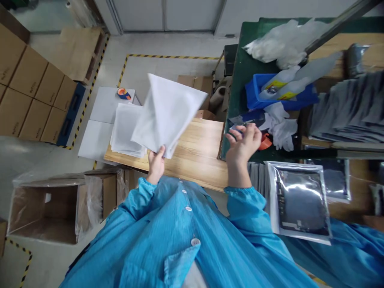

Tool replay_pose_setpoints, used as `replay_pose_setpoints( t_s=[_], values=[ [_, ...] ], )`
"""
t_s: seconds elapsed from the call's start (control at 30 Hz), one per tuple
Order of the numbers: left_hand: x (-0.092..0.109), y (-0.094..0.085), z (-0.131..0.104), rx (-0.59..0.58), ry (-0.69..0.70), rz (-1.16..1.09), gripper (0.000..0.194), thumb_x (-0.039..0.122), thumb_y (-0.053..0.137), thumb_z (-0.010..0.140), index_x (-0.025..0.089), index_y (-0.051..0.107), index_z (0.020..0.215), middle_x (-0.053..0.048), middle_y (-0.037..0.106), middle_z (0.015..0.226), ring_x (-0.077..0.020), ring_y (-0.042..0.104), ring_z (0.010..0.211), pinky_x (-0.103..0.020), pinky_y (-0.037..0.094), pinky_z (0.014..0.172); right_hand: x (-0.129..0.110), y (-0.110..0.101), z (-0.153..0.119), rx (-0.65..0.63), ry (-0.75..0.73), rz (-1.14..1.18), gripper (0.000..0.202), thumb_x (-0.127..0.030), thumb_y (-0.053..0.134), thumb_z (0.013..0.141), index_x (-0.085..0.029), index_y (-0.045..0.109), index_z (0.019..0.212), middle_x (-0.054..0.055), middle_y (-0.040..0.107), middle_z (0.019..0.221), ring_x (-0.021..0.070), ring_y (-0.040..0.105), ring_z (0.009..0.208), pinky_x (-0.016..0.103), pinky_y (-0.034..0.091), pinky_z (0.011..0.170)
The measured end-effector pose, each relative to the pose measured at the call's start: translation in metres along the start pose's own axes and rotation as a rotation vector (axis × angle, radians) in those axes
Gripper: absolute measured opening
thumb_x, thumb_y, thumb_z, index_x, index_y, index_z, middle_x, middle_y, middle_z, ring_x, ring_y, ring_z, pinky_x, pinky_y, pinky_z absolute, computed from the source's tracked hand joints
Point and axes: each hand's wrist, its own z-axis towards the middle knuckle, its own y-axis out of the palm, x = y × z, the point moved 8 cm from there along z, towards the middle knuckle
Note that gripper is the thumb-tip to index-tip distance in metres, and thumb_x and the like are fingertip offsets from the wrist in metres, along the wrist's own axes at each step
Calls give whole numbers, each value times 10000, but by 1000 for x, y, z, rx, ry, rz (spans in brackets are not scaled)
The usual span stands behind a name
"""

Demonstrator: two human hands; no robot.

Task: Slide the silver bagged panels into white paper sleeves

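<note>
My left hand (156, 164) grips a sheaf of thin white sheets (171, 110) by its lower corner, thumb on top. The upper sheet fans out at an angle, and I cannot tell whether these are paper or foam. Below them is a wooden tabletop (201, 152), with a stack of similar white sheets (127, 128) at its left end. My right hand (244, 146) is raised by the edge of the green table (232, 106), palm up, fingers apart and loosely bent, holding nothing visible. White gloves (280, 124) and an orange item (265, 142) lie just beyond it.
A blue bin (252, 94) with bottles stands on the green table, near plastic bags (288, 42). Silvery packets (348, 108) are stacked right; a bagged panel (300, 200) is lower. Cartons (36, 84), an open box (45, 212) and a tape roll (123, 94) are left.
</note>
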Motion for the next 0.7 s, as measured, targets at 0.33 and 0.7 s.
replay_pose_setpoints(
  t_s=[0.33, 0.7],
  values=[
    [64, -99, 106, 433, 38, 92, 186, 163, 754, 1081, 180, 618, 956, -44, 786, 1011, -113, 765, 1048, -267, 609, 1021, 94, -135, -77, -99, 369, -318, 658, -743, 941, 662, -214, 715, 982, 53, 794, 889, 163, 770, 670, 254, 651, 575],
    [-57, 14, 0, -82, 112, 586, 330, 463, 548, 1140, 272, 434, 897, 20, 487, 861, -178, 557, 986, -364, 390, 944, -85, -377, -54, 210, 204, -402, 304, -643, 897, 720, -386, 867, 878, 178, 755, 937, 373, 803, 821, 685, 638, 858]
  ],
)
